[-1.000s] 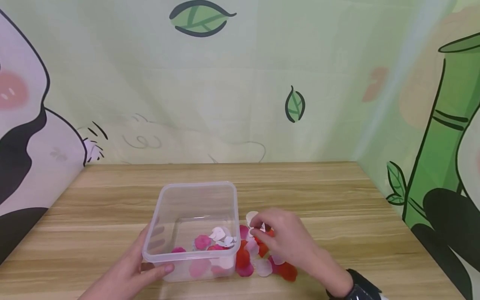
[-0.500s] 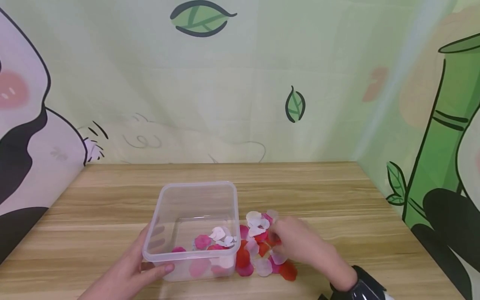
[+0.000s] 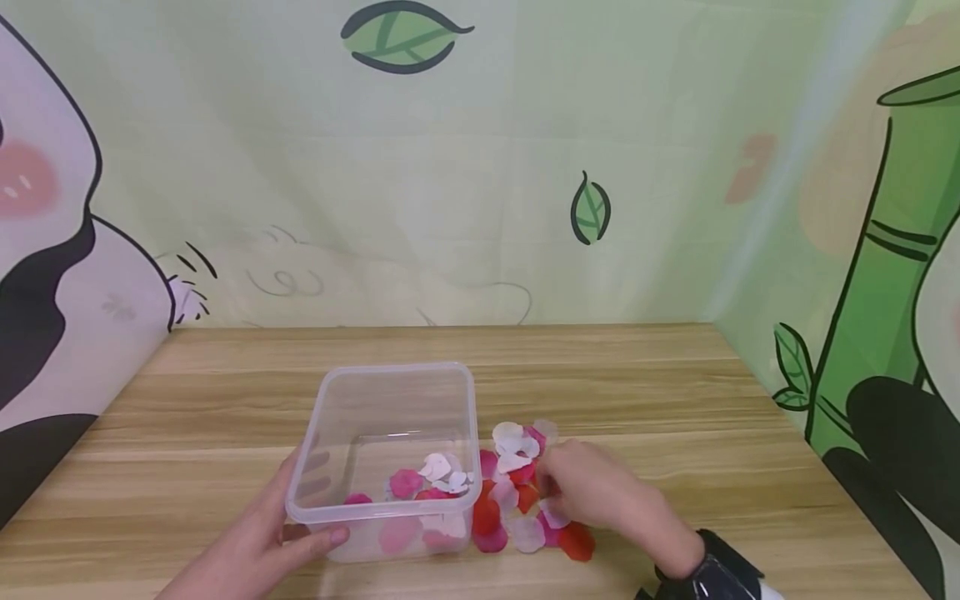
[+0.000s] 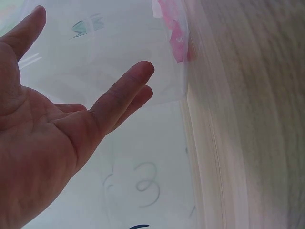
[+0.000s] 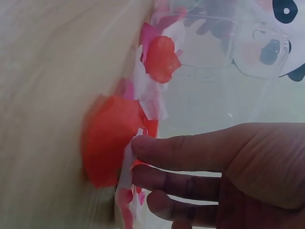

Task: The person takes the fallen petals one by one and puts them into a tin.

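A clear plastic box (image 3: 382, 517) stands on the table with pink, red and white artificial petals (image 3: 406, 483) inside. My left hand (image 3: 258, 529) straddles its near left corner, thumb against the front wall and fingers along the left side. In the left wrist view, the fingers (image 4: 121, 93) look straight beside the box wall. Right of the box lies a loose heap of petals (image 3: 527, 533). My right hand (image 3: 592, 487) reaches down into its right side. The right wrist view has thumb and fingertips touching a white petal (image 5: 126, 164), a gap between them, beside a red petal (image 5: 109, 143).
The wooden table (image 3: 645, 375) runs back to a printed cloth backdrop (image 3: 675, 167) with leaves, bamboo and pandas. The box's open rim (image 3: 397, 367) stands above the heap. A dark band (image 3: 712, 571) circles my right wrist.
My right hand has moved right and slightly down from the white petals at the heap's upper part, uncovering them. The left hand and box have stayed in place.
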